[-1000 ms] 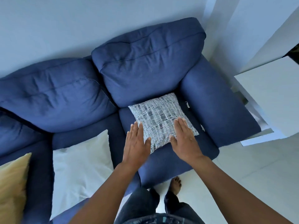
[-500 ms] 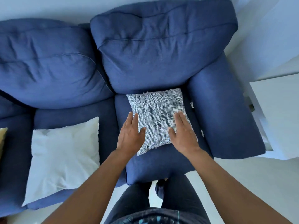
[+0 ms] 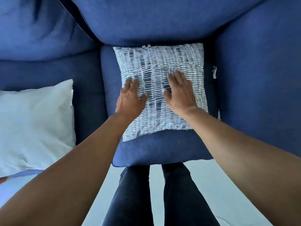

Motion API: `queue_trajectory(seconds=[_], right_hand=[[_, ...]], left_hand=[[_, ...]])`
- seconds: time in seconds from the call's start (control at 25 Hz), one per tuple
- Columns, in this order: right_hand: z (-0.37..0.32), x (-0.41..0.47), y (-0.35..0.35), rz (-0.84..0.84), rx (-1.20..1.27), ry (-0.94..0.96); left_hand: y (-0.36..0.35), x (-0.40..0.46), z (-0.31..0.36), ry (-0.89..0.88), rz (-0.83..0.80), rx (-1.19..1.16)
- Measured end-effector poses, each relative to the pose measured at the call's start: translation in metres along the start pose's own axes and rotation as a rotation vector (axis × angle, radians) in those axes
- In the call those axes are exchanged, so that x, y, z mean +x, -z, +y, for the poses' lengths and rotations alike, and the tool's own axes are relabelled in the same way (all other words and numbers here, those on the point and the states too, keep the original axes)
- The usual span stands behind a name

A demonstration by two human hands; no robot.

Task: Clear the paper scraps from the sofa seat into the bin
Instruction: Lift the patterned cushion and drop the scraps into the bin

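Head view only. Blue sofa fills the frame, pale floor visible at the bottom edge between the legs of the person. A patterned cushion is laid flat on the right-hand seat cushion, pushed back against the backrest. A white pillow is parked on the neighbouring seat, well apart from the work area.

Left hand is laid flat on the cushion's left edge, fingers spread, nothing gripped. Right hand is pressed palm-down near the cushion's middle, fingers extended, likewise empty. Both are placed as if to take hold of the cushion from two sides; judged as prep for lifting or shifting it, since it covers most of the seat.

Paper scraps are seen only at the margins: one scrap is lodged in the gap between seat and right armrest, a second scrap lower in the same gap, and a small white bit pokes out at the cushion's back edge. More may be hidden under the cushion; cannot be confirmed.

Bin is not in view. Task is judged at its start: no scrap is picked up yet.
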State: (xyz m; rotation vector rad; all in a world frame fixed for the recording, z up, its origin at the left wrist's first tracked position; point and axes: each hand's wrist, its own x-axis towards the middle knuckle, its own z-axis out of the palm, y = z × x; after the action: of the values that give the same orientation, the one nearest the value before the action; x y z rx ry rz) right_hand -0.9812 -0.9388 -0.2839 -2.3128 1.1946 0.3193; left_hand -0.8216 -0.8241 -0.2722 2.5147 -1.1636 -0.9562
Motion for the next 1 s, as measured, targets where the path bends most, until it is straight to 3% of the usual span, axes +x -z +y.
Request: queue_trajectory(seconds=[0.16, 0.32, 0.48, 0.6, 0.84, 1.0], right_hand=[[0.037, 0.024, -0.019, 0.047, 0.029, -0.029], [0.064, 0.034, -0.020, 0.055, 0.128, -0.183], [0.081, 0.035, -0.015, -0.014, 0.669, -0.510], [0.077, 0.022, -0.004, 0.027, 0.920, -0.522], [0.062, -0.046, 0.023, 0.085, 0.856, -0.493], [0.072, -0.082, -0.005, 0.023, 0.760, -0.493]], left_hand=[[-0.032, 0.022, 0.002, 0.105, 0.028, -0.047], [-0.037, 0.032, 0.003, 0.309, 0.062, -0.189], [-0.029, 0.035, -0.002, 0.465, 0.042, -0.382], [-0.019, 0.022, 0.005, 0.486, 0.059, -0.503], [-0.008, -0.046, 0.022, 0.462, 0.054, -0.484], [-0.029, -0.078, 0.007, 0.451, 0.010, -0.440]])
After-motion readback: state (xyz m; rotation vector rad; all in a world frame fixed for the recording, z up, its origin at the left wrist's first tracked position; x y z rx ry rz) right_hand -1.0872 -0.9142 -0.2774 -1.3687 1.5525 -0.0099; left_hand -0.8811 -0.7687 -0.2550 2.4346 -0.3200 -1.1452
